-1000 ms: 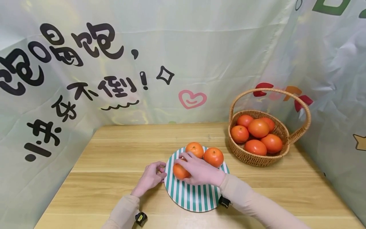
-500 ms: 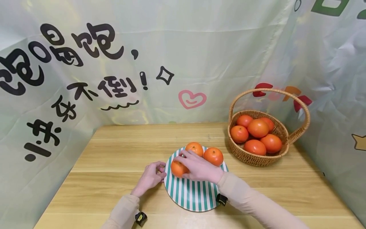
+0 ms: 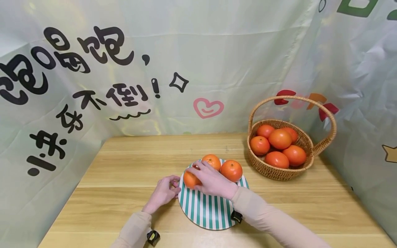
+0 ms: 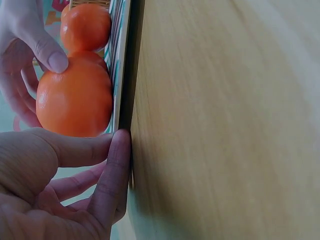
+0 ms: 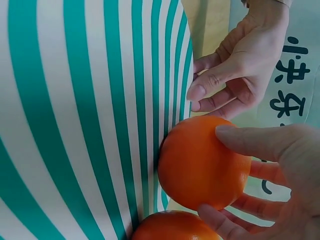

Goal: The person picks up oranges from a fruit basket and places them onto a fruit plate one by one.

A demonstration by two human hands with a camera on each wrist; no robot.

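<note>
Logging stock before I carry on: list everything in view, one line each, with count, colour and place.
Held fruit: 1, orange, at the plate's left side, in the right hand.
Loose fruit: 2, orange, on the plate's far side.
Plate: 1, green-and-white striped, on the table.
Basket: 1, tan, on the table's far right.
Basket fruit: 6 visible, orange-red, inside the basket.
Table: 1, light wood, beneath everything.
Backdrop: pale, printed, behind the table.
Wrist devices: 2, black, one per wrist.
Sleeves: 2, beige, on the arms.
Left hand: 1, pinching the plate's rim.
Right hand: 1, gripping the held fruit.
</note>
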